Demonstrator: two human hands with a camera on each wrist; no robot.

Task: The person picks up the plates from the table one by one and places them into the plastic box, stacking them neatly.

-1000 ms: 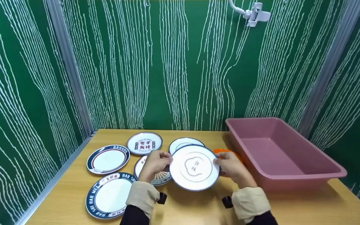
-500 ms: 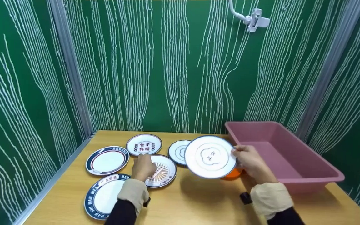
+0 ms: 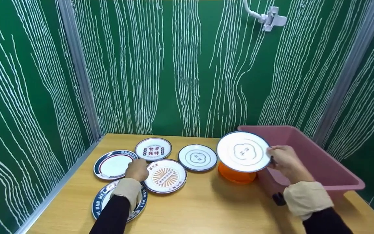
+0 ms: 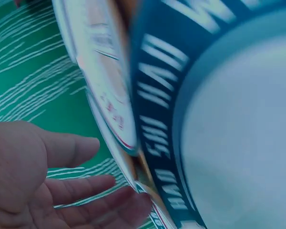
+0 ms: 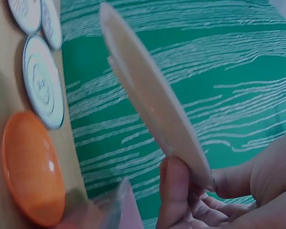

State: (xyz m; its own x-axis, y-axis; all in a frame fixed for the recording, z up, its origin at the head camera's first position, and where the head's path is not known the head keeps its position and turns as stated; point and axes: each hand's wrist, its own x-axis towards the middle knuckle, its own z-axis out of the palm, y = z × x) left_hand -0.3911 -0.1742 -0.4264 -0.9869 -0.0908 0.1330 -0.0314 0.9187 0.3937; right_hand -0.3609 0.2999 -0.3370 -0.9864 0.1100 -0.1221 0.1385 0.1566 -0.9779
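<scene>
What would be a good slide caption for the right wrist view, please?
The right hand pinches a round white plate by its edge, apart from a round orange dish on the light-brown table.

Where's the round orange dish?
In the head view, the round orange dish sits right of centre on the wooden table, partly behind the held round blue-rimmed white plate, left of the pink rectangular tub.

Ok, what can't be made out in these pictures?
Head: far part of the orange dish, behind the held plate.
Head: much of the frontmost plate, behind the left sleeve.
Left wrist: that plate, cut by the right edge.
Right wrist: pink tub, blurred, cut off below.
</scene>
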